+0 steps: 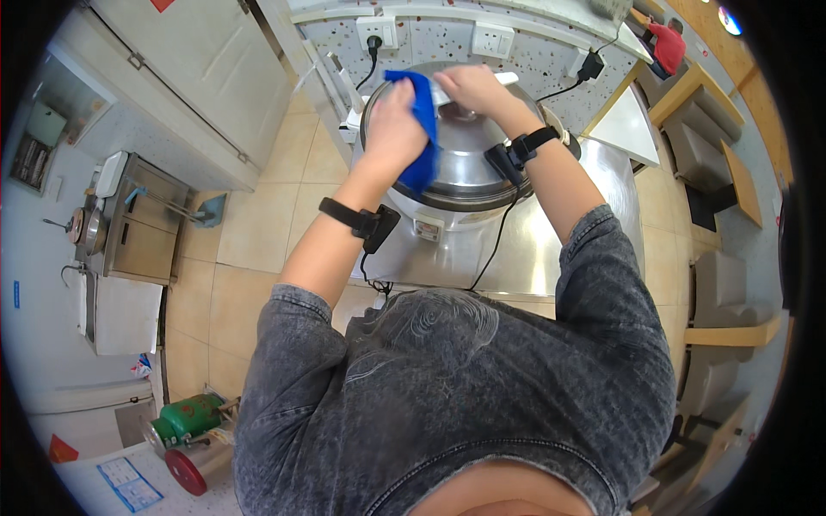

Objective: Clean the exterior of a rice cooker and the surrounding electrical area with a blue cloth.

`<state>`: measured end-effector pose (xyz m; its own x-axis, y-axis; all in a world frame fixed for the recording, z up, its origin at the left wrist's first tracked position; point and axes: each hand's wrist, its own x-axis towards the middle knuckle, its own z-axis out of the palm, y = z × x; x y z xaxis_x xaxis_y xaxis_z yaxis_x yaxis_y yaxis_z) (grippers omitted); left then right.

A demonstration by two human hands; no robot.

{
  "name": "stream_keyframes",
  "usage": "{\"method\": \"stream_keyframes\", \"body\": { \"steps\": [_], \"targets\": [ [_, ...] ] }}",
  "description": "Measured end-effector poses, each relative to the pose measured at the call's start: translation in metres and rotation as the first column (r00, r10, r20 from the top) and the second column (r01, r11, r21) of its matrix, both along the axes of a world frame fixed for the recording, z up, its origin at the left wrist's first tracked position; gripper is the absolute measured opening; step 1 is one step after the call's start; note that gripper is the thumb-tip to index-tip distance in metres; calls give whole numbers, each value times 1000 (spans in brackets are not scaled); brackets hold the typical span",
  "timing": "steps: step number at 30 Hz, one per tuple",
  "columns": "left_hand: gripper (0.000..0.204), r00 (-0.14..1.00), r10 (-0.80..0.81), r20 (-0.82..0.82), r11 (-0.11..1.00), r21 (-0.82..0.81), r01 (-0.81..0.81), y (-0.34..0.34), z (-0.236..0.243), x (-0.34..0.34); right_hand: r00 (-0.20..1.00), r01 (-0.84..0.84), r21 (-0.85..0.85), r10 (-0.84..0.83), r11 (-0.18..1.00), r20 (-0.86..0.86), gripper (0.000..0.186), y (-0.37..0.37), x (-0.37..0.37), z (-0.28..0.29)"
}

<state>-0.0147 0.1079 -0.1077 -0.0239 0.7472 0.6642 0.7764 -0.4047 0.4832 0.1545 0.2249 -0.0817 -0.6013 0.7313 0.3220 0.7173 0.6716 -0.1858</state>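
Fingers of the left hand (397,127) clutch a blue cloth (428,150) at the metal lid's (469,159) left side, its long axis running lengthwise away from the body. The right hand's (475,90) fingers curl by a white handle (506,79); whether gripping, one cannot tell. Wiping seems underway, calling for steady pressure.

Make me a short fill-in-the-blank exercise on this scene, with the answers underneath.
1. The left hand holds a cloth whose colour is ____.
2. In the picture, the right hand is over the round, shiny ____ of the pot.
3. The floor is laid with beige ____.
4. A person in red shows near the picture's upper ____ corner.

Missing words: blue; lid; tiles; right.
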Motion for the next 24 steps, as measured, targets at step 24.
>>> {"method": "stream_keyframes", "body": {
  "steps": [24],
  "targets": [
    [33, 879, -293, -376, 583, -799, -148, 80, 49, 0, 998, 36, 266, -19, 963, -67, 39, 0, -4, -21]
  ]
}}
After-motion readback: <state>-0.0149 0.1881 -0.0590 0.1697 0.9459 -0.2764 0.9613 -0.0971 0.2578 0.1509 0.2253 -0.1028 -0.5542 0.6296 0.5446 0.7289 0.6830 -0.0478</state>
